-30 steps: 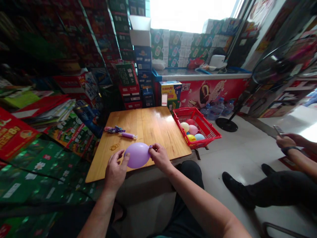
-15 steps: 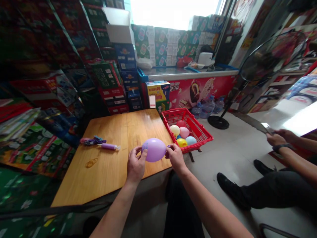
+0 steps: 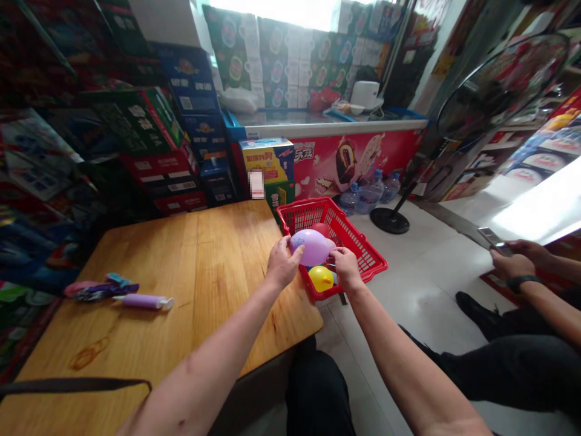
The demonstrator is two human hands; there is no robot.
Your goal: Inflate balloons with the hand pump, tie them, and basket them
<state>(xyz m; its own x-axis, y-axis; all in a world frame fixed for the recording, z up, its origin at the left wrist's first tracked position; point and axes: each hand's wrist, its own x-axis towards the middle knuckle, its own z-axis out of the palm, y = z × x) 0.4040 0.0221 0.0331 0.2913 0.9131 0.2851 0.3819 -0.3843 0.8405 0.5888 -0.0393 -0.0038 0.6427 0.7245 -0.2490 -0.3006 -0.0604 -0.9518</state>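
A purple balloon (image 3: 310,247), blown up, is held over the near left part of the red basket (image 3: 290,209). My left hand (image 3: 284,263) grips its rounded left end. At the other end, the fingers of my right hand (image 3: 346,266) are pinched at its neck. Inside the basket lie a yellow balloon (image 3: 321,278) and a red balloon (image 3: 321,229); other balloons there are mostly hidden behind the purple one and my right hand. On the left of the wooden table (image 3: 227,242) lie a purple hand pump (image 3: 144,301) and a bunch of uninflated balloons (image 3: 100,289).
Rubber bands (image 3: 89,353) lie on the table near a dark strap (image 3: 77,385). Stacked boxes (image 3: 193,121) stand behind it. A floor fan (image 3: 390,220) and water bottles (image 3: 370,192) are beyond the basket. At right sits another person holding a phone (image 3: 495,241).
Both hands have carried the purple balloon rightward from the table's edge to over the basket. The view has turned and moved closer to the table.
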